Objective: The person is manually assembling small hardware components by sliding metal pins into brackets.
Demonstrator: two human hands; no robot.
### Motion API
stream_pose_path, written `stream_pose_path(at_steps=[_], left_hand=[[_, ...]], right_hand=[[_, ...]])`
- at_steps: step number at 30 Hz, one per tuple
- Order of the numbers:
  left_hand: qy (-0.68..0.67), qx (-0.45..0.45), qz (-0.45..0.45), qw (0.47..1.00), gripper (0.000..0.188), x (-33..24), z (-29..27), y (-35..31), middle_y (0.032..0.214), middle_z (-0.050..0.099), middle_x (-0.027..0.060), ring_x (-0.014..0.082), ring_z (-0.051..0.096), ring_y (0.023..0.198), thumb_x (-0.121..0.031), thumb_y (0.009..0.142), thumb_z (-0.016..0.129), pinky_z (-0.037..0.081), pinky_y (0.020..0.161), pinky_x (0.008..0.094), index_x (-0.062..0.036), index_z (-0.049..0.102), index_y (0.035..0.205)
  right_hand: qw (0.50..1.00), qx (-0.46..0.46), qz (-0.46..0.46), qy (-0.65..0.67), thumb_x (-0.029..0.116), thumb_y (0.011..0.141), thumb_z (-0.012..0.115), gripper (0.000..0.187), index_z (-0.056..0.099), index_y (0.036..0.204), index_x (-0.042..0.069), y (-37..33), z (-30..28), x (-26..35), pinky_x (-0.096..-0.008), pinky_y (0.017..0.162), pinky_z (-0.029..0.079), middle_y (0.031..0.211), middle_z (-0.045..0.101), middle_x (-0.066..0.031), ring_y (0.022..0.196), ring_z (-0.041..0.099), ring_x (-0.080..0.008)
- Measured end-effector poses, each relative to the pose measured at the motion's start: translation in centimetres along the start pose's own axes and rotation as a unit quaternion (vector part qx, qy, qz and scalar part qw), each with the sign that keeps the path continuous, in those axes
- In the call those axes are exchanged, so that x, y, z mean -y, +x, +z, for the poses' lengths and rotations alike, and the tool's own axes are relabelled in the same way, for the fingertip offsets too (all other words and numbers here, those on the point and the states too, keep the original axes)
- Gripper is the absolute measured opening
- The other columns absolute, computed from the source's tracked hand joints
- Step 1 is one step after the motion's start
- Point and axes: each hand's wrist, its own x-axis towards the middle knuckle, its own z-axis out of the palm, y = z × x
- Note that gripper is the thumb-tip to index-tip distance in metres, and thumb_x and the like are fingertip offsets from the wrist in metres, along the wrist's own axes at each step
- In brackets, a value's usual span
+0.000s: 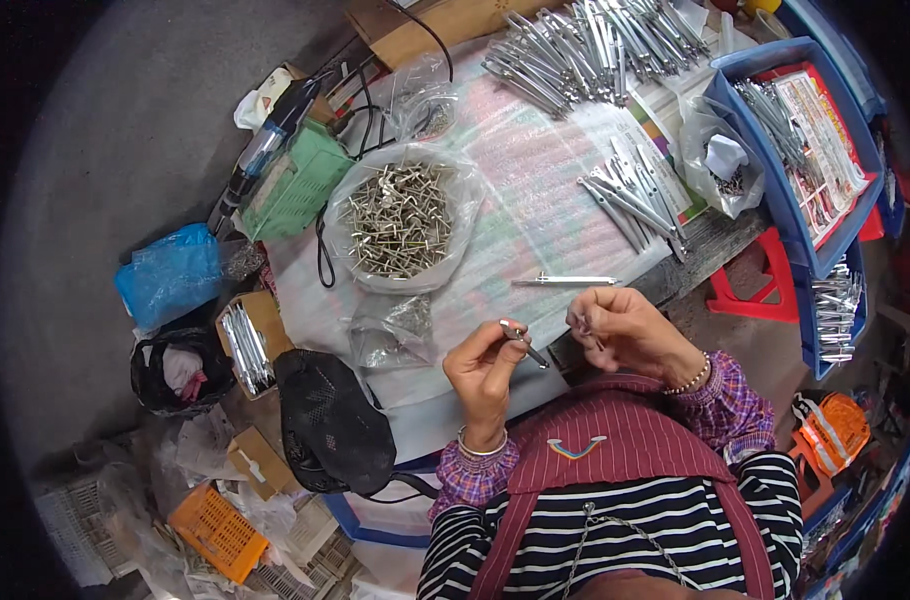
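My left hand [485, 372] is closed, thumb and fingers pinching a narrow metal part [528, 347] that slants down to the right. Just right of it, my right hand [623, 332] is curled with its fingertips together and slightly blurred. What its fingers hold, if anything, I cannot make out. Beyond both hands a single slim silver metal piece [565, 281] lies on the sheet-covered table [515, 215]. To the far left of the hands stands an open plastic bag [465, 200] heaped with small T-shaped metal pins [400, 220].
Long silver metal parts [600, 50] pile up at the far edge, with a smaller group [630, 195] nearer. A blue tray [815, 150] is at the right, above a red stool [760, 285]. A green basket [290, 180] and a black cap [333, 420] sit left.
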Motion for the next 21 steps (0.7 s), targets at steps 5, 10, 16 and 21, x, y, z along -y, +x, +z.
stream_pose_path(at_steps=[5, 10, 16, 21], left_hand=[[0.015, -0.003, 0.004, 1.000, 0.011, 0.4, 0.2, -0.1, 0.077, 0.061, 0.0058, 0.0095, 0.056, 0.069, 0.001, 0.078, 0.064, 0.044, 0.063, 0.0196, 0.0063, 0.062, 0.088], [0.023, 0.005, 0.006, 1.000, 0.010, 0.4, 0.3, -0.2, 0.075, 0.061, 0.0056, 0.0096, 0.055, 0.068, 0.000, 0.078, 0.064, 0.043, 0.061, 0.0195, 0.0052, 0.062, 0.087], [0.051, 0.011, 0.016, 0.999, 0.009, 0.6, 0.2, -0.4, 0.077, 0.062, 0.0062, 0.0102, 0.057, 0.070, 0.003, 0.078, 0.063, 0.044, 0.063, 0.0198, 0.0055, 0.062, 0.086], [0.051, 0.055, 0.031, 0.997, 0.014, 1.1, 0.0, -0.5, 0.083, 0.062, 0.0092, 0.0113, 0.057, 0.073, 0.004, 0.076, 0.064, 0.045, 0.065, 0.0206, 0.0051, 0.063, 0.090]], right_hand=[[0.983, -0.049, -0.020, -0.174, 0.015, 0.087, 0.059, 0.017, 0.058, 0.093, 0.000, -0.8, 1.2, 0.6, -0.0168, 0.042, 0.039, 0.076, 0.061, -0.0058, 0.059, 0.056, -0.0077], [0.958, -0.123, -0.096, -0.242, 0.008, 0.078, 0.069, 0.017, 0.063, 0.090, -0.001, -1.1, 1.7, 0.3, -0.0174, 0.057, 0.043, 0.078, 0.061, -0.0027, 0.065, 0.056, -0.0067], [0.865, -0.103, -0.244, -0.426, 0.006, 0.073, 0.070, 0.015, 0.065, 0.086, -0.001, -0.8, 1.1, -0.1, -0.0212, 0.059, 0.043, 0.080, 0.059, -0.0029, 0.065, 0.054, -0.0091], [0.800, -0.074, -0.296, -0.517, 0.011, 0.076, 0.068, 0.019, 0.064, 0.090, 0.000, -0.7, 1.3, -0.6, -0.0252, 0.058, 0.043, 0.077, 0.058, -0.0058, 0.066, 0.056, -0.0138]])
